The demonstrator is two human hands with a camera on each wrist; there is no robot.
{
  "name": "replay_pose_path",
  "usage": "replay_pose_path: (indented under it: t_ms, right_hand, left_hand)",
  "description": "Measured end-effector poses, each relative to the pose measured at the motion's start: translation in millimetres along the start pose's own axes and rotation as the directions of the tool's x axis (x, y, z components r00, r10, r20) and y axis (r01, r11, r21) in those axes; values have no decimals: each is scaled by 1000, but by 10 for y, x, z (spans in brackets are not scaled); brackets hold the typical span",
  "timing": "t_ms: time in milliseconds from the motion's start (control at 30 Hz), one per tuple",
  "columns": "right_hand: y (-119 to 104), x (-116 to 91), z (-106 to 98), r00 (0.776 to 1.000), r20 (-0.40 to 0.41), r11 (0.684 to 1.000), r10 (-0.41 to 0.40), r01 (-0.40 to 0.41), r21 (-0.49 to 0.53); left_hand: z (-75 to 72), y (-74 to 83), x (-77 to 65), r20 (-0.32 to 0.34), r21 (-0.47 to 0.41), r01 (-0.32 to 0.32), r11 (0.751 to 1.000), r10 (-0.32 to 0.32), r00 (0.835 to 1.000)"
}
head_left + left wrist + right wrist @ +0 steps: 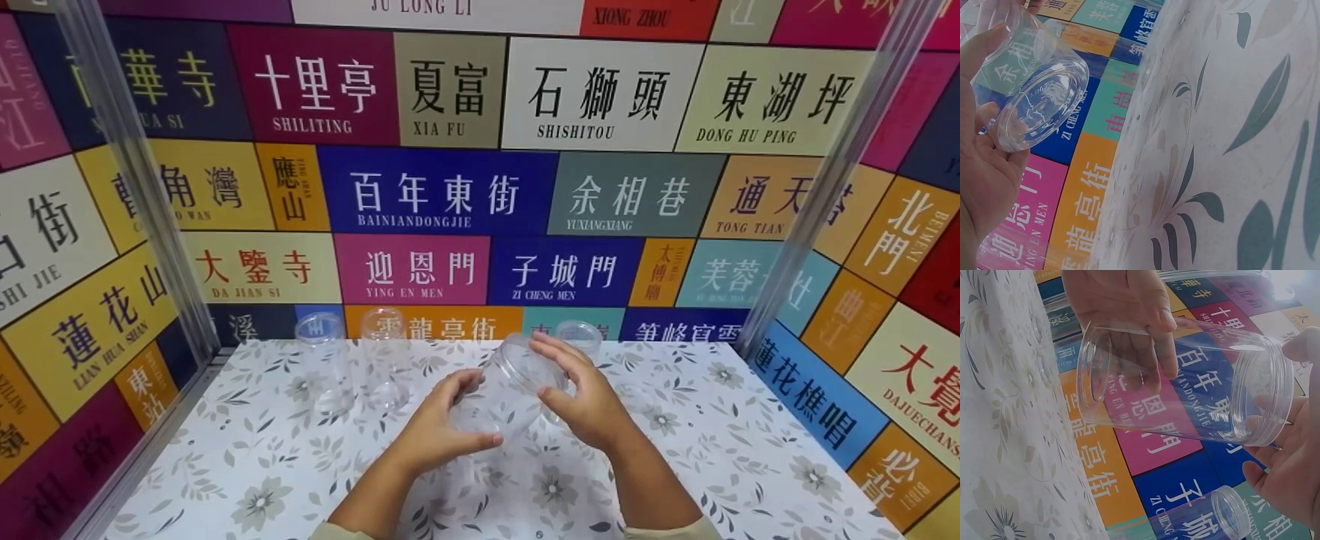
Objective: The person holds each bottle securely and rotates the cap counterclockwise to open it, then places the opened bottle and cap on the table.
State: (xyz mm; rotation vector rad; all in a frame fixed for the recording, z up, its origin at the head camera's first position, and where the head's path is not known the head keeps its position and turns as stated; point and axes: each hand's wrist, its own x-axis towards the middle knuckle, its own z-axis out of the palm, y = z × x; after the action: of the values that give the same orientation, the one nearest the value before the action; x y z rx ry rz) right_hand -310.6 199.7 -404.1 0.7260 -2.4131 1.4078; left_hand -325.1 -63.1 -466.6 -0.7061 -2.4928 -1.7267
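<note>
A clear plastic jar (1185, 391) is held tilted above the table between both hands. My left hand (439, 427) grips it near the base, thumb on the near side and fingers behind, as the right wrist view shows. Its round moulded base (1044, 104) faces the left wrist camera. My right hand (589, 397) grips the ringed upper end (1266, 394), with the thumb on one side and fingers on the other. Whether a separate lid sits on that end, I cannot tell.
Two clear jars (326, 367) stand upright at the back left of the flower-patterned table (262, 495). Another clear jar (581, 334) stands behind my right hand, partly hidden. Panels with coloured signs (439, 191) rise behind, with clear posts (840, 161) at the corners.
</note>
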Motion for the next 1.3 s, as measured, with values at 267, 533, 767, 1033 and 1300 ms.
replay_pose_path:
  t_ms: [267, 533, 767, 1033, 1300]
  right_hand:
    - [-1, -1, 7, 1000, 0, 1000, -8, 8, 7]
    - [-25, 23, 24, 988, -120, 982, 97, -115, -148]
    - [-47, 36, 39, 964, -127, 940, 234, -258, -223]
    - [-89, 42, 37, 965, -129, 954, 227, -247, -170]
    - [-43, 31, 10, 989, -83, 986, 120, -128, -111]
  left_hand:
    - [4, -16, -2, -4, -4, -3, 1000, 3, 1000]
    - [9, -10, -9, -10, -2, 14, 1000, -14, 1000]
    - [20, -13, -15, -13, -15, 15, 1000, -15, 1000]
    - [19, -11, -7, -7, -17, 18, 1000, -18, 1000]
    - [7, -9, 2, -9, -3, 0, 1000, 0, 1000]
